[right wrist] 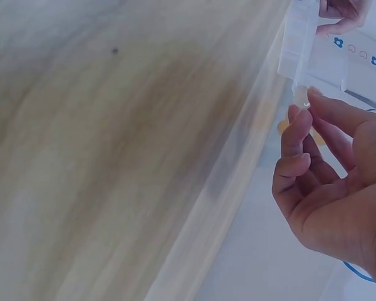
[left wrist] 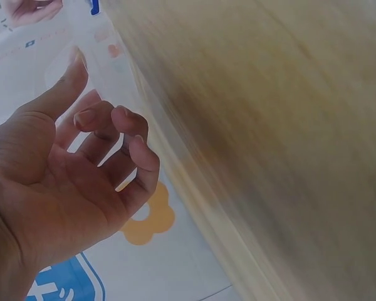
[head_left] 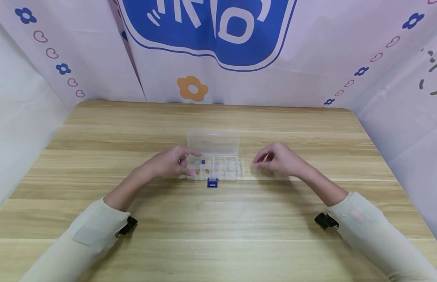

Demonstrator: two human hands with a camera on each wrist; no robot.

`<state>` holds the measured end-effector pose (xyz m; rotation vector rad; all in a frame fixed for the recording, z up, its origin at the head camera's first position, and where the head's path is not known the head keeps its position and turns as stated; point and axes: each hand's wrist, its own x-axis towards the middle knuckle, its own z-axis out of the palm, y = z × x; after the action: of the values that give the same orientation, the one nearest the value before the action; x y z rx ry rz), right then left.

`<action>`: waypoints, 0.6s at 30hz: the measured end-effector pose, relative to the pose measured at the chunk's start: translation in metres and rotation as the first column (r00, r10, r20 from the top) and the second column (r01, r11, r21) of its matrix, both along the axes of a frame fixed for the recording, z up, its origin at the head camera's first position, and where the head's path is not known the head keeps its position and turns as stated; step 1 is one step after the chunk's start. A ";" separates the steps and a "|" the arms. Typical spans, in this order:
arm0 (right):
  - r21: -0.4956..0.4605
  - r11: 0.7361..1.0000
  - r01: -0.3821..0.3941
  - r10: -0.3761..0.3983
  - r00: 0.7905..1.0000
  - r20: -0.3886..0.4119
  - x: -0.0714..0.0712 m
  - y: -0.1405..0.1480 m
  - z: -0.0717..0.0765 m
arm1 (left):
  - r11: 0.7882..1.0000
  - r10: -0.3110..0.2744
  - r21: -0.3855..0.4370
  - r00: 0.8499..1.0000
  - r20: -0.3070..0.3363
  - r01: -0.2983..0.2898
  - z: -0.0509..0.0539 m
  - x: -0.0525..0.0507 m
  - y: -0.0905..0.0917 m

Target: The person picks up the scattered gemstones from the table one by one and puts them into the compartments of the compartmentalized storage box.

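Observation:
A clear plastic compartment box (head_left: 231, 176) lies on the table with its transparent lid (head_left: 213, 143) raised at the back. Its cells hold a dark blue bead (head_left: 203, 161), an orange-brown piece (head_left: 207, 171) and some pale pieces that are hard to make out. At the front edge sits a blue clasp (head_left: 212, 183). My left hand (head_left: 167, 162) grips the box's left end between thumb and index finger, the other fingers curled. To the right of the box, apart from it, my right hand (head_left: 280, 159) pinches a small whitish translucent piece (right wrist: 302, 98) between thumb and fingertips.
The wood-grain table (head_left: 218, 231) extends around the box on all sides. A printed white cloth (head_left: 274, 86) hangs behind its far edge, with more white cloth at both sides. Black wrist cameras (head_left: 126, 226) stick out at the sleeve cuffs.

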<state>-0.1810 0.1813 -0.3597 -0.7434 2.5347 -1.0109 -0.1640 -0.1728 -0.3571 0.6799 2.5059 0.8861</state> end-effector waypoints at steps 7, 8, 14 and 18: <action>-0.044 0.999 0.015 -0.016 1.000 -0.018 0.000 -0.003 0.003 | 1.000 0.023 -0.010 1.000 0.010 -0.023 -0.001 0.000 0.000; -0.048 0.999 0.016 -0.017 1.000 -0.023 0.000 -0.004 0.003 | 1.000 0.021 -0.009 1.000 0.007 -0.021 -0.001 0.000 0.000; -0.084 0.996 0.031 -0.035 0.999 -0.040 -0.001 -0.011 0.004 | 0.999 0.031 -0.019 0.999 0.011 -0.031 0.000 0.001 0.001; -0.108 0.993 0.056 -0.061 0.997 -0.038 -0.001 -0.015 0.004 | 0.999 0.038 -0.030 0.999 0.014 -0.038 0.000 0.002 0.001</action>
<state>-0.1822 0.1659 -0.3559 -0.7299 2.5677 -1.1705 -0.1622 -0.1719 -0.3570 0.6160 2.5215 0.8620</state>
